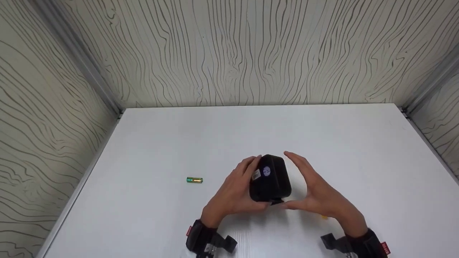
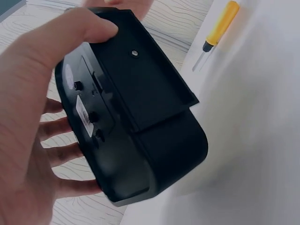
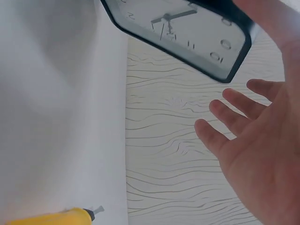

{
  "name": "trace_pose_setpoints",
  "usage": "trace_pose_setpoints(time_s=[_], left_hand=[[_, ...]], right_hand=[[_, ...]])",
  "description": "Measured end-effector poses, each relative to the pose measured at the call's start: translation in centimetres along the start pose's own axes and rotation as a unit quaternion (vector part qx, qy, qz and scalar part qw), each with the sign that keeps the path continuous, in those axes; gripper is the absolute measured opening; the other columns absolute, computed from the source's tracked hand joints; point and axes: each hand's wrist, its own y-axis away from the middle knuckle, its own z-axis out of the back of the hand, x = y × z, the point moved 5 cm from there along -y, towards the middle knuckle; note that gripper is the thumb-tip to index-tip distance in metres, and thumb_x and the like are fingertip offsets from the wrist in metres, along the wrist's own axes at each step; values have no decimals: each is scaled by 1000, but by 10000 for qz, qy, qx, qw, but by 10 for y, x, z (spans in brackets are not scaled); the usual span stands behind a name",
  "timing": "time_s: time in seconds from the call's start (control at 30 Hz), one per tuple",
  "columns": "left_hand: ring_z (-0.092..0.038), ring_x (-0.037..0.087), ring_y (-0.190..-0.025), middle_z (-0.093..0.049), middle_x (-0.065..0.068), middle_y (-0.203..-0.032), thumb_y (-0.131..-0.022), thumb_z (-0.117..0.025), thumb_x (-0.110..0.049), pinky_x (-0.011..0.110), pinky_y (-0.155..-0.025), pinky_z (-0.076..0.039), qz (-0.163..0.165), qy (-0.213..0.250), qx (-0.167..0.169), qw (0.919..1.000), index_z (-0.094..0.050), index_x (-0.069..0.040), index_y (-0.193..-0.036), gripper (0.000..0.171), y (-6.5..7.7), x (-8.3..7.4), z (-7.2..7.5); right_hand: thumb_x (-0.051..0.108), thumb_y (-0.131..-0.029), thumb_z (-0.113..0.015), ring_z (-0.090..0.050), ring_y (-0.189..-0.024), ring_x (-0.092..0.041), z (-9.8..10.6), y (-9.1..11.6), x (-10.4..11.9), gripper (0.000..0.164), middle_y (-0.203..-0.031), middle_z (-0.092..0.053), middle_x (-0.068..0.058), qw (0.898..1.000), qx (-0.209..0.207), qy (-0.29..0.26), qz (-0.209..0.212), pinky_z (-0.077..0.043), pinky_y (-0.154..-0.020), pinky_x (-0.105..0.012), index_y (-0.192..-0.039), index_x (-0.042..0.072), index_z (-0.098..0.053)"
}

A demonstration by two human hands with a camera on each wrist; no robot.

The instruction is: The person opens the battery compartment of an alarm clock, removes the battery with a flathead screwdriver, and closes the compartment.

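Observation:
A black alarm clock [image 1: 266,182] is held above the table in my left hand [image 1: 235,191], its back with stickers and small knobs facing up toward me. In the left wrist view, the left thumb presses on a black panel with a screw [image 2: 135,53] on the clock's underside; the panel's edge juts out past the body. The other left fingers wrap the far side. My right hand [image 1: 321,195] stands beside the clock with spread fingers, its thumb close to the underside; contact there is unclear. The white dial [image 3: 180,30] shows in the right wrist view.
A green and gold battery [image 1: 194,180] lies on the white table [image 1: 143,143] to the left of the hands. A yellow-handled screwdriver [image 2: 222,23] lies on the table, mostly hidden under the right hand in the head view. Wood-patterned panels [image 1: 233,53] surround the table.

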Motion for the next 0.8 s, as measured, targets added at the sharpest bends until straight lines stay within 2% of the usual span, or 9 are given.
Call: trace_pose_setpoints(time_s=[0.2,0.3,0.5,0.63,0.8], left_hand=[[-53,14,-121,-34,1,-149,-68,-82,-45,35,-97,-51,193,939,-91,9954,-17,-20,-155,112,0,4,7],[-51,14,-121,-33,1,-149,-67,-84,-40,36,-98,-50,173,1340,-149,9907,-15,-21,-156,114,0,4,9],[-43,13,-129,-32,-1,-148,-68,-85,-33,39,-106,-44,-28,2035,-271,9787,-8,-24,-156,117,-1,5,11],[-39,18,-136,-31,1,-149,-70,-83,-29,44,-111,-40,-249,2289,-398,9723,-7,-19,-156,115,-1,1,14],[-35,22,-140,-28,3,-149,-71,-82,-26,51,-112,-36,-382,2533,-349,9660,-6,-19,-156,114,-1,-3,16]], right_hand=[[23,-58,-94,-32,-142,-13,6,3,-10,118,-154,-33,-11,9979,-334,-537,101,-24,-113,-11,-152,4,-26],[19,-57,-95,-32,-143,-11,6,4,-14,119,-154,-33,-11,9968,-328,-733,19,-25,-112,-10,-152,4,-26],[20,-60,-93,-30,-145,-15,3,6,-19,117,-156,-30,-11,9954,-179,-925,-145,-25,-113,-10,-153,6,-23],[23,-65,-91,-27,-147,-12,1,7,-21,117,-160,-25,-8,9944,55,-983,-377,-24,-113,-11,-155,9,-18],[20,-64,-91,-24,-148,-11,-3,9,-21,120,-161,-22,-5,9923,279,-1088,-514,-26,-114,-13,-156,11,-15]])
